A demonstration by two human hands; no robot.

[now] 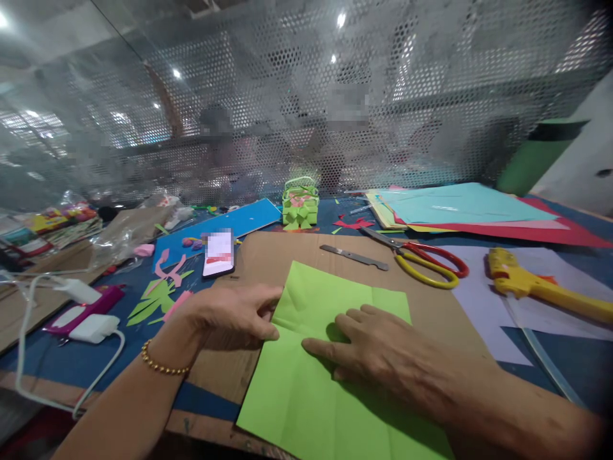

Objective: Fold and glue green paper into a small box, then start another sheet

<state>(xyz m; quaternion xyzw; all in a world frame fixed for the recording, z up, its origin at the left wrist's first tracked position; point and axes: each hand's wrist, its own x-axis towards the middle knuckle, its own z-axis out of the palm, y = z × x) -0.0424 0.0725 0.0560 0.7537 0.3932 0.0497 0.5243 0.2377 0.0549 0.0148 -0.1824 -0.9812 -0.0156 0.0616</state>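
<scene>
Pressing down on the green paper (335,396), the right hand (383,351) is lying flat across the sheet's middle, its fingers stretched out and slightly spread, with the forefinger pointing toward the sheet's left edge. The left hand (234,313) is curling around that left edge, thumb and fingers closing on the paper's rim; a bead bracelet (158,364) is sitting on its wrist. The green paper is showing fold creases and is resting on a sheet of brown cardboard (268,255), which is lying on the blue desk (71,364).

Just beyond the green paper's far left corner, a phone (219,253) is lying face up. Beyond its far edge, a thin metal strip (354,257) is lying beside red-and-yellow scissors (421,259). Farther to the paper's right, a yellow glue gun (527,284) is resting on a pale sheet. Well beyond the paper, a small green paper basket (300,204) is standing, with a stack of coloured sheets (469,204) lying to its right. Well to the paper's left, white chargers (93,327) are lying with their cables.
</scene>
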